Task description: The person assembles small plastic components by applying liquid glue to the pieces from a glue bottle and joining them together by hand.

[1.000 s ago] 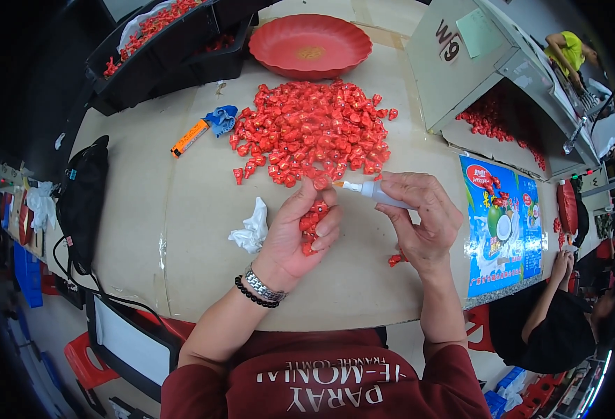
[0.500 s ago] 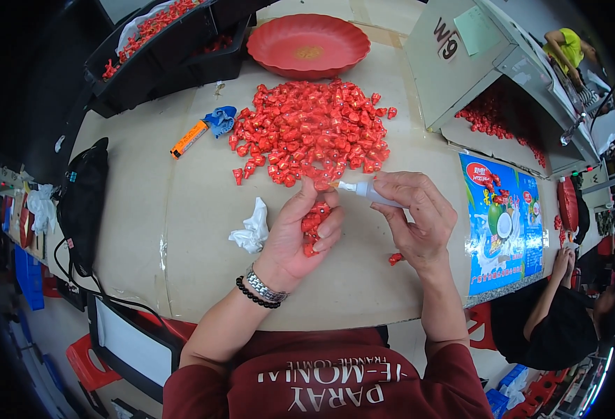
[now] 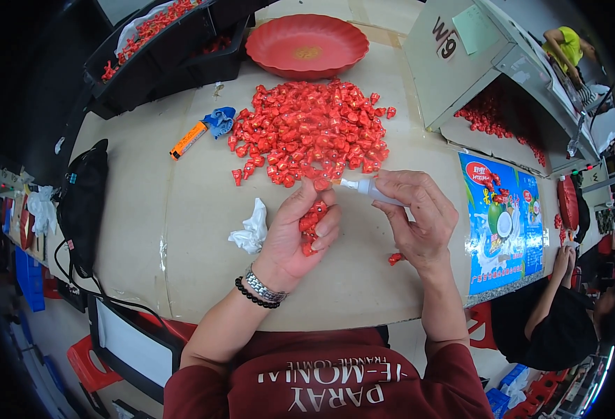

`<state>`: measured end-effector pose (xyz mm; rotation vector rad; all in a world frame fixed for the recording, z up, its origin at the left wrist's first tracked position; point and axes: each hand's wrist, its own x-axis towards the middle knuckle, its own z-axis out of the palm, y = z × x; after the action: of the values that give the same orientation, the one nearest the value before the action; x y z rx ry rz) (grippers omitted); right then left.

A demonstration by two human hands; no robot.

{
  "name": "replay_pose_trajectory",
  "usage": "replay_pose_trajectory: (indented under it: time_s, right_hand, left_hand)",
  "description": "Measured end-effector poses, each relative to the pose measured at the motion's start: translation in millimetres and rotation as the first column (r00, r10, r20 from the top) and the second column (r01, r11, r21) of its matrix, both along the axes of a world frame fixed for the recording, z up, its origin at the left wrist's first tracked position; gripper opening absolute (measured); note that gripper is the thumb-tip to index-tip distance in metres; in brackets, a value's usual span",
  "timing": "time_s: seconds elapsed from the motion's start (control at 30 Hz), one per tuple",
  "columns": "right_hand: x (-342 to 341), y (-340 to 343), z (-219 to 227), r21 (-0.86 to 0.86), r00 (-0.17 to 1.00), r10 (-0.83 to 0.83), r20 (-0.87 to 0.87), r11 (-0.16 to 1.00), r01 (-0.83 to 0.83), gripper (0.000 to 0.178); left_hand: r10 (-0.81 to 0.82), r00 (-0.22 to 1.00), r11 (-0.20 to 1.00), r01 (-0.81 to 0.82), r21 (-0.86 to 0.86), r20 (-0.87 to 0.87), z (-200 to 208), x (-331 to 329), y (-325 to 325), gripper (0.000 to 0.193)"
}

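Observation:
My left hand (image 3: 295,234) is closed round several small red plastic pieces (image 3: 312,222), with one more pinched between thumb and forefinger at the top. From the right, my right hand (image 3: 419,213) grips a small whitish squeeze bottle (image 3: 374,189). Its narrow tip points left and meets, or nearly meets, the pinched piece; I cannot tell which. Just beyond both hands lies a large heap of the same red pieces (image 3: 314,129). A single loose red piece (image 3: 395,258) rests on the table beside my right wrist.
A red scalloped plate (image 3: 307,66) stands behind the heap, black bins (image 3: 161,80) at far left. Left of the heap are an orange stick-shaped object (image 3: 189,140) and blue crumpled wad (image 3: 219,121). A white tissue (image 3: 250,228) lies near my left hand; a grey box (image 3: 454,70) stands right.
The bottle and my right hand have shifted very slightly. My left hand stays in place, still holding the red pieces.

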<state>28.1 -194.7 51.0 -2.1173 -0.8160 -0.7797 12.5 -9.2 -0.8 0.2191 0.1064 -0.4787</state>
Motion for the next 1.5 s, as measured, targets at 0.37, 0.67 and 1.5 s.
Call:
replay_pose_trajectory:
  time_s: [0.37, 0.67, 1.5]
  right_hand:
    - [0.1, -0.8, 0.4, -0.019, 1.000, -0.009, 0.023, 1.000, 0.010, 0.027]
    - [-0.4, 0.9, 3.2, -0.024, 0.999, -0.026, 0.026, 0.999, 0.027, 0.027]
    - [0.1, -0.5, 1.0, -0.016, 0.998, -0.004, 0.066, 1.000, 0.005, 0.029]
  left_hand:
    - [0.058, 0.998, 0.996, -0.060, 0.061, 0.037, 0.8, -1.0, -0.2, 0.026]
    - [0.091, 0.992, 0.993, -0.097, 0.066, 0.083, 2.2, -0.8, -0.4, 0.015]
    - [0.188, 0.969, 0.946, -0.223, 0.236, 0.162, 6.1, -2.2, -0.8, 0.015]
